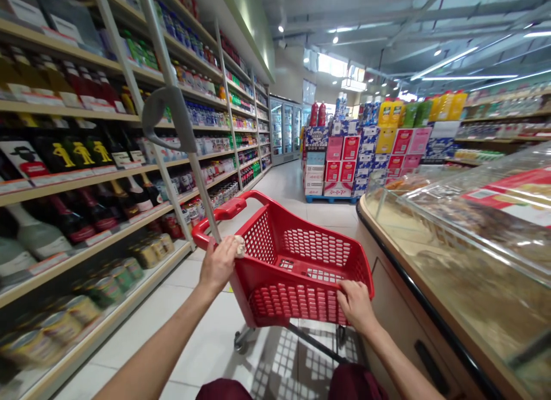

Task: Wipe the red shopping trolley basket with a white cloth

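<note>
A red plastic shopping cart (301,302) with lattice walls stands on the floor in front of me. My left hand (218,266) is closed on a crumpled white cloth (239,247), pressing it against the cart's near left corner. Over the near side rim, toward the other end, curl the fingers of my right hand (356,302); part of the fingers is hidden behind the rim. A grey handle (172,121) on a metal pole rises from the cart's left end, beyond my left hand. Small wheels (240,341) show beneath.
Shelves (124,222) of bottles and cans line the left. On the right, a display counter (430,285) with transparent covers comes close to the cart. Boxes and jugs are stacked on a blue pallet (330,198) ahead. Glass-door fridges (284,127) stand at the back.
</note>
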Tool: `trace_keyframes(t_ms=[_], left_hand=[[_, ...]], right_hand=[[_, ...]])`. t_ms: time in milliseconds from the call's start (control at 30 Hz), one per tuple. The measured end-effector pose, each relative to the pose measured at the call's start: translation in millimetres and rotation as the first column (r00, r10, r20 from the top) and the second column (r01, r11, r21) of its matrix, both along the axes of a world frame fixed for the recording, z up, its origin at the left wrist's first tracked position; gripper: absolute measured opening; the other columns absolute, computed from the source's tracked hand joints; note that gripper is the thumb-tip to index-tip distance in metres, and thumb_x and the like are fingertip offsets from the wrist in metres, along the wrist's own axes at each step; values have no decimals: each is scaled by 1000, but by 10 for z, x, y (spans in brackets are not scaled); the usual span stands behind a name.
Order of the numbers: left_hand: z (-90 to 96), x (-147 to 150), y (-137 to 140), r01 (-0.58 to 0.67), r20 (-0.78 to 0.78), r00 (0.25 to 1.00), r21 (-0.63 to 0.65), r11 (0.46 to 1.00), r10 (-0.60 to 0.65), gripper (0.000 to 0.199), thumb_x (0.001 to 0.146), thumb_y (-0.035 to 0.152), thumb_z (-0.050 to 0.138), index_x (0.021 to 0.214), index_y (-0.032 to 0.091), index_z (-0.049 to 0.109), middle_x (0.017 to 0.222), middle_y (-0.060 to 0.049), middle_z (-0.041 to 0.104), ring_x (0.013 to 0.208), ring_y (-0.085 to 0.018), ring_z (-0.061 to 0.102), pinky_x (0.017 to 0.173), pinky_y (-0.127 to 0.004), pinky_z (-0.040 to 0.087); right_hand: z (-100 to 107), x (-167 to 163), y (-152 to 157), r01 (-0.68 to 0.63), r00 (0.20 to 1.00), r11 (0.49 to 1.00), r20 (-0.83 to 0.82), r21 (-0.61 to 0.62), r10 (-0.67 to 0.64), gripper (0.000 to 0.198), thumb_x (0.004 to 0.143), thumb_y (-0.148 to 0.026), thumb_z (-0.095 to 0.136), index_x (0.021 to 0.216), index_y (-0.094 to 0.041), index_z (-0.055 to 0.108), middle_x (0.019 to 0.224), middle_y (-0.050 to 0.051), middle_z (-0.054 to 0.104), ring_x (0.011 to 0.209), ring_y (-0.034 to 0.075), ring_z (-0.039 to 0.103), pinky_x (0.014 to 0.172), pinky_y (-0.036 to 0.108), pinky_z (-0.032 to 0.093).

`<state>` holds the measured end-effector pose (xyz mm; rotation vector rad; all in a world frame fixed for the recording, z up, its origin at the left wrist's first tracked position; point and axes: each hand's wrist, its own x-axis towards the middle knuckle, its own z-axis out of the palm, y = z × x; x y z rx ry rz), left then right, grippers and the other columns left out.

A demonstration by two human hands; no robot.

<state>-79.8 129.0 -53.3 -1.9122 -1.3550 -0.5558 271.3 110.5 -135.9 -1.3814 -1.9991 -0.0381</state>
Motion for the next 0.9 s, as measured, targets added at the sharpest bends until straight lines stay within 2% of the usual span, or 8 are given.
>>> trace_keyframes(t_ms=[100,200,367,467,600,667,800,900], left_hand=[[-73,102,-53,67,-5,998,3,998,-67,37,79,8,31,109,14,53,115,-11,57,109,-22,49,101,-44,22],[-119,229,-89,156,-31,987,-58,986,-158,40,79,6,29,109,16,53,115,-8,57,110,-19,49,102,-42,21],[26,-7,-70,34,21,999,-37,999,-33,39,82,9,26,111,17,52,118,-11,55,110,-21,49,102,-49,17],[-77,195,-87,47,-11,999,-44,998,-48,40,82,9,26,113,15,50,119,-11,54,111,-21,48,103,-48,16],[-275,679,-98,173,-51,982,-136,975,-181,39,80,9,31,114,16,50,119,-7,54,113,-18,46,104,-42,18],[-252,674,-85,177,-41,982,-137,975,-184,39,80,8,31,113,16,50,118,-8,55,113,-18,46,104,-43,17],[-154,417,-72,53,30,998,-44,998,-51,38,81,9,29,111,16,52,118,-10,55,110,-21,48,104,-49,12],[-248,542,-113,86,50,995,-61,994,-83,40,80,8,30,112,16,52,120,-9,53,113,-21,46,105,-46,12]], right_hand=[[5,10,19,20,1000,1000,-21,5,-20,20,78,-23,38,79,-17,57,74,4,63,71,16,54,74,32,30],[18,55,61,-18,1000,1000,-9,0,18,20,77,-22,38,80,-17,58,76,4,63,73,16,55,75,31,31],[23,136,127,-12,1000,1000,-6,-18,12,22,77,-23,37,77,-17,59,75,3,64,72,16,56,76,32,31],[7,147,137,19,999,999,-37,-31,-20,24,78,-25,36,74,-17,58,75,4,65,72,17,56,76,33,31],[4,177,111,-19,999,999,-29,-30,18,23,77,-24,37,80,-17,58,78,5,64,74,18,56,77,35,32],[8,192,93,-55,998,998,-16,-20,55,23,77,-22,37,83,-18,58,80,5,64,75,18,55,78,35,32],[-9,176,87,-36,999,999,-11,11,36,21,76,-21,38,81,-18,58,77,4,64,73,17,55,79,35,32],[-28,143,97,12,1000,999,-2,37,-12,20,76,-22,39,80,-17,58,76,4,63,74,16,55,77,33,33]])
